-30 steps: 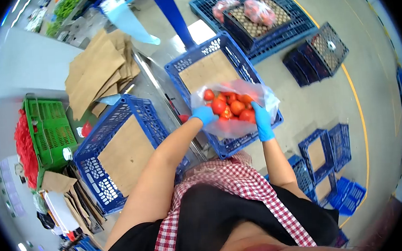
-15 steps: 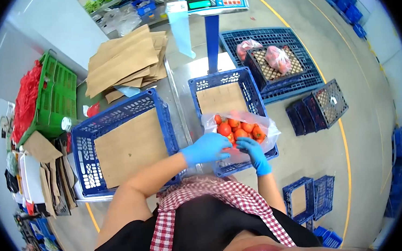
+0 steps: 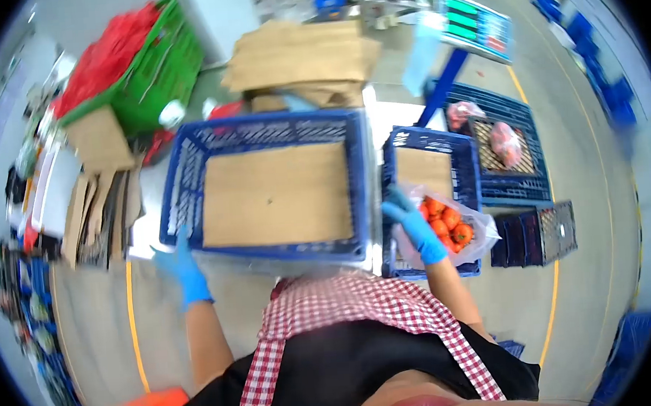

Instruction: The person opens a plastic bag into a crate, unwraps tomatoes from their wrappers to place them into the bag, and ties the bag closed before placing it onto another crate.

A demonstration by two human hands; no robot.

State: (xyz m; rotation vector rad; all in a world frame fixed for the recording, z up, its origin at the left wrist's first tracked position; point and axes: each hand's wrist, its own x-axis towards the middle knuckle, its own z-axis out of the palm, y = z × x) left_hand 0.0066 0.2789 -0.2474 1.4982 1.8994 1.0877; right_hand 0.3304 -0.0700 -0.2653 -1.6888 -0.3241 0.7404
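My left hand [image 3: 183,272], in a blue glove, has its fingers spread at the near left corner of the large blue crate [image 3: 361,193]. It looks empty; blur hides whether it touches the rim. A sheet of brown cardboard [image 3: 276,199] lines that crate. My right hand [image 3: 416,225], also gloved, is open with fingers stretched out at the left side of a clear plastic bag [image 3: 484,231]. Red tomatoes [image 3: 447,217] show in the bag's open mouth. The bag sits in the smaller blue crate [image 3: 463,144], which has a cardboard liner [image 3: 423,167] too.
A scale display [image 3: 473,25] stands on a blue post behind the smaller crate. Cardboard sheets [image 3: 296,58] are piled beyond the large crate. A green crate [image 3: 155,83] with red netting is at the back left. Black crates [image 3: 535,235] stand at right.
My left hand has left the tomatoes and swung left to the large crate. My right hand has shifted to the bag's left side. The view has turned left.
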